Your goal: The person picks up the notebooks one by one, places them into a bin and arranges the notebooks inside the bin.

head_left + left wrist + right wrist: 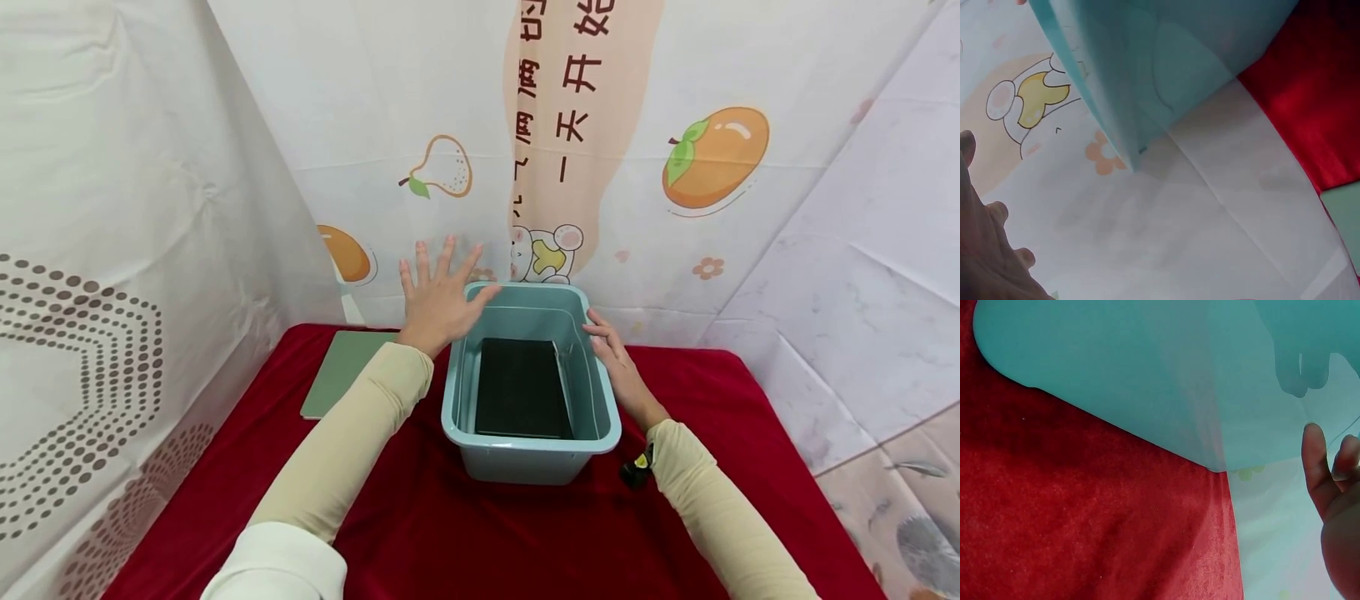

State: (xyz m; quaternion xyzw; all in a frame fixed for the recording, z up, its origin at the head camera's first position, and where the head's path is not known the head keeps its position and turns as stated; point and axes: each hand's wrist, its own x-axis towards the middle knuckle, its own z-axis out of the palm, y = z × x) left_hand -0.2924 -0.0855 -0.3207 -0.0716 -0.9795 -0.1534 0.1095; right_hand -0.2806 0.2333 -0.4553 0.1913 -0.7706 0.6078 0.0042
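Observation:
A blue-green plastic bin (528,444) stands on the red cloth in the head view, with a flat black rectangular thing (522,387) lying inside it. My left hand (442,304), fingers spread wide, is at the bin's far left corner and holds nothing. In the left wrist view its fingers (999,213) show at the lower left, apart from the bin wall (1166,62). On the other side, my right hand (617,362) is at the right rim with loosely bent fingers. The right wrist view shows those fingers (1315,456) close to the bin's outer wall; whether they touch it I cannot tell.
A flat green rectangular item (341,375) lies left of the bin, partly behind the left forearm. The red cloth (420,533) covers the table. A printed white curtain (360,100) hangs right behind the bin. By the right wrist is a small black and yellow object (636,471).

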